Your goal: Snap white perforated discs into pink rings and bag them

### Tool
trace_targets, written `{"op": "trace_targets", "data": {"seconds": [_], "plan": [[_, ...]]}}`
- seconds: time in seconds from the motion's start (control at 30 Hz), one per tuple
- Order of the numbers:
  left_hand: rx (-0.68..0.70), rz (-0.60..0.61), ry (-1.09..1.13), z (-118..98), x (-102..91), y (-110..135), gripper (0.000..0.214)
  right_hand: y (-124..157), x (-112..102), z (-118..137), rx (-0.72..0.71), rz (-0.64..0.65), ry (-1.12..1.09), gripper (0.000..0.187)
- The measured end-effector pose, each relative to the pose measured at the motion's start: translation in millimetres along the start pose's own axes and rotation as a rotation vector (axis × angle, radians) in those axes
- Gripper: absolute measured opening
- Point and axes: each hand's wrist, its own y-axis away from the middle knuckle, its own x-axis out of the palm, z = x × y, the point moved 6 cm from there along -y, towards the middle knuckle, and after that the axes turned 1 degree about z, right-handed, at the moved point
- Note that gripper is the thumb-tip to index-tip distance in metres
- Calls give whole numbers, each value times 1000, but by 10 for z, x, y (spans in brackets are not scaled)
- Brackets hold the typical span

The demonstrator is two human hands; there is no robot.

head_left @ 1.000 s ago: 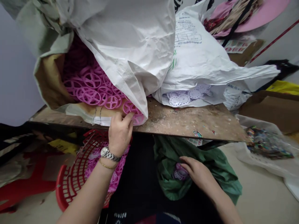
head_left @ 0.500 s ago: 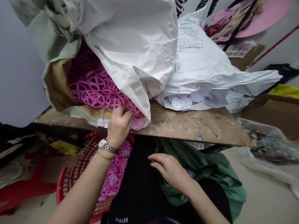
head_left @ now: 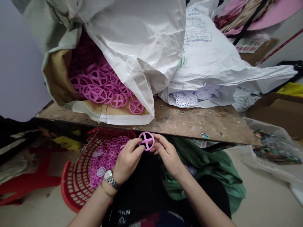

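Note:
A pink plastic ring with crossed spokes [head_left: 147, 141] is between my two hands, just in front of the bench edge. My left hand [head_left: 128, 157], with a watch on the wrist, pinches its left rim between thumb and fingers. At the right rim, the curled fingers of my right hand [head_left: 167, 153] close on it too. Many more pink rings [head_left: 98, 83] fill the open mouth of a large white sack [head_left: 134, 37]. Below my left hand, a red basket [head_left: 78, 186] holds pink rings, some with white discs among them.
A second white sack [head_left: 208, 60] on the wooden bench [head_left: 184, 121] spills white slotted discs [head_left: 191, 99]. Green cloth [head_left: 213, 170] hangs under the bench at right, with a few discs in its folds. A clear plastic-lined bin [head_left: 279, 148] stands far right; a red stool [head_left: 35, 176] is left.
My left hand has drawn back from the sack's mouth with a pink ring, down to the bench edge. My right hand has risen slightly to meet it at the ring.

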Motion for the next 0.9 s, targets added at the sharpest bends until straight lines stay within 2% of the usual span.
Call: {"op": "trace_targets", "data": {"seconds": [0.13, 0.23, 0.37, 0.43, 0.5, 0.6, 0.7, 0.8, 0.9], "plan": [[-57, 117, 123, -102, 153, 132, 26, 88, -98, -159, 121, -86, -60, 26], [-176, 76, 326, -133, 171, 137, 35, 121, -181, -205, 167, -129, -71, 29], [-584, -76, 736, -29, 225, 108, 40, 138, -274, -133, 140, -191, -71, 31], [-781, -16, 970, -31, 352, 76, 33, 145, -297, -90, 120, -209, -63, 29], [-913, 83, 1210, -89, 478, 25, 30, 157, -316, -53, 94, -214, -41, 26], [-1048, 133, 1511, -157, 577, -36, 38, 191, -386, 45, -24, -245, 81, 16], [-1148, 216, 1714, -194, 636, -52, 49, 251, -440, 245, -284, -237, 349, 13], [-1161, 299, 1785, -194, 647, -74, 40, 319, -396, 408, -506, -106, 557, 21], [-1145, 358, 1743, -180, 650, -106, 28, 348, -378, 488, -599, -10, 690, 29]]}}
